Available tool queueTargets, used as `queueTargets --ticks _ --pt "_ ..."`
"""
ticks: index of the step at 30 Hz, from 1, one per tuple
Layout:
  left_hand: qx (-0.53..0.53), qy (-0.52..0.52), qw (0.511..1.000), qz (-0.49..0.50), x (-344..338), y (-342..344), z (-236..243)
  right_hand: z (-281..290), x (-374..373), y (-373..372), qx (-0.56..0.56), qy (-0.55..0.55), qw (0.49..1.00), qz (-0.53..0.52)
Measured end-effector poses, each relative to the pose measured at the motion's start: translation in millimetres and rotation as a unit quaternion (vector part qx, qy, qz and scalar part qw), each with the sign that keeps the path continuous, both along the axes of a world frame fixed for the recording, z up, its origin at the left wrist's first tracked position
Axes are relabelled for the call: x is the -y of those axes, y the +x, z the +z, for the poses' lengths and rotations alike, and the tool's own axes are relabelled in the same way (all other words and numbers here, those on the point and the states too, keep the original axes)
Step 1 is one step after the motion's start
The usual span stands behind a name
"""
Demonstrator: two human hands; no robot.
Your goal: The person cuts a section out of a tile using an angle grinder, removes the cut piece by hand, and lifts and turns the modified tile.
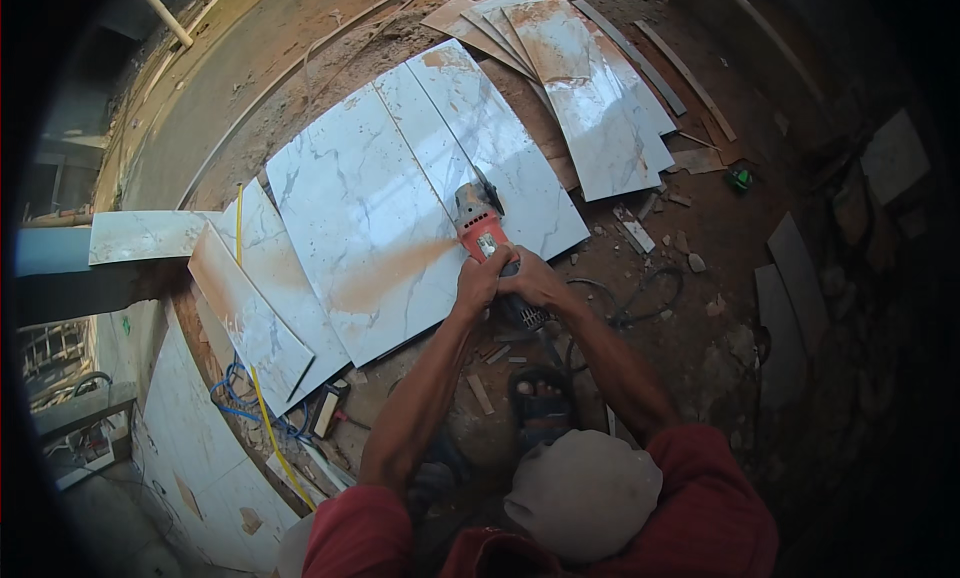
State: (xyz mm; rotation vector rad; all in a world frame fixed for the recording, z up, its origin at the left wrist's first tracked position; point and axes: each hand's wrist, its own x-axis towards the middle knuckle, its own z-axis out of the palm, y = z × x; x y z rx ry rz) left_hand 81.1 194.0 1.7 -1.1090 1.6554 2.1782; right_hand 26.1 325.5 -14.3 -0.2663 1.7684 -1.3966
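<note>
While left hand (482, 278) and right hand (536, 277) are gripping the red angle grinder (478, 229), its head (467, 199) is sitting just beyond them over marbled tile (335, 203); pale label (487, 244) is showing, unreadable.

Short red sleeves (715, 498) (slightly creased), dark open-toed sandal (544, 409), bare hands (484, 279)

The grinder (480, 230) is red, with a grey front and a black back end. The big tile (335, 193) is shiny white with wavy grey lines, like marble, and has a smear of orange-brown dust (390, 276). Tiles in the pile (605, 143) are white and grey too, with brown smudges. The long strip (262, 388) is yellow, the cord (228, 406) blue, the sleeves (362, 536) red, the cap (585, 493) pale grey and the ground (700, 353) brown.
</note>
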Motion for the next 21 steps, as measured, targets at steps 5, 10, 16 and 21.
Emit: queueTargets --ticks 5,10,16,21 --pt "-0.007 -0.01 1.0 -0.017 5 4 -6 14 3 2 -0.001 0.032 0.999 0.011" --pt "-0.005 -0.018 1.0 -0.017 2 6 -10 17 1 1 -0.002 0.009 0.999 0.031" --pt "0.001 -0.032 0.999 -0.006 -3 7 -6 26 -2 5 -0.026 0.022 0.999 0.013" --pt "0.016 -0.054 0.998 -0.005 -1 9 -12 24 -1 6 0.0 -0.002 1.0 0.02"
